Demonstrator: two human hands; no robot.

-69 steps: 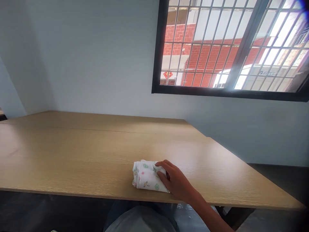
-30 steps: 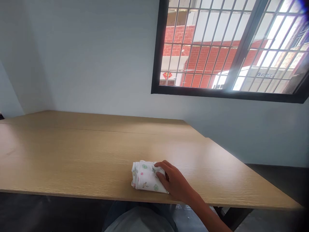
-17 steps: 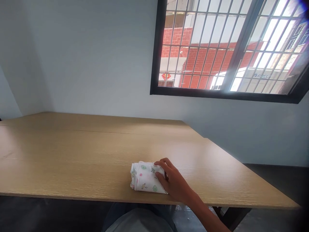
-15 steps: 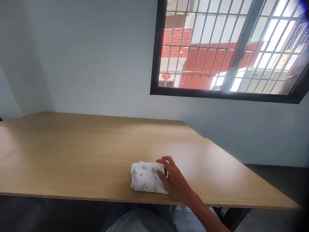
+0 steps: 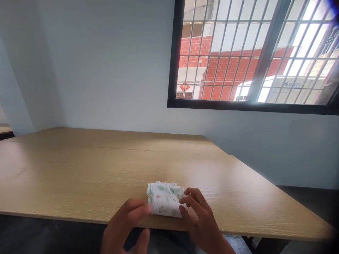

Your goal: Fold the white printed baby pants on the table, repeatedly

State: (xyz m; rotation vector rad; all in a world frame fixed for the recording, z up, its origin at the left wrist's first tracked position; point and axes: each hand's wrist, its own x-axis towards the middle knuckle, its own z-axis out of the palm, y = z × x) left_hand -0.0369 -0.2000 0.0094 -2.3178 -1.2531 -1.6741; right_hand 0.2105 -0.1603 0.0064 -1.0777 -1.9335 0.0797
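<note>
At the wooden table's (image 5: 79, 169) near edge, my left hand (image 5: 124, 225) hovered open beside the folded printed cloth (image 5: 164, 201); my right hand (image 5: 201, 218) touched its right side, grip impossible to tell.

Bare wood of the surface (image 5: 79, 169) extends to the left of, to the right of and beyond the folded cloth (image 5: 164, 201). This gives level passage on those three sides as far as the wall (image 5: 106, 70), which bounds the far edge beneath the barred window (image 5: 251, 53). The near approach is occupied: the left hand (image 5: 124, 225), blurred, lies at the cloth's near-left corner and the right hand (image 5: 202, 220) against its right edge, both over the front rim, with a narrow gap between them.
</note>
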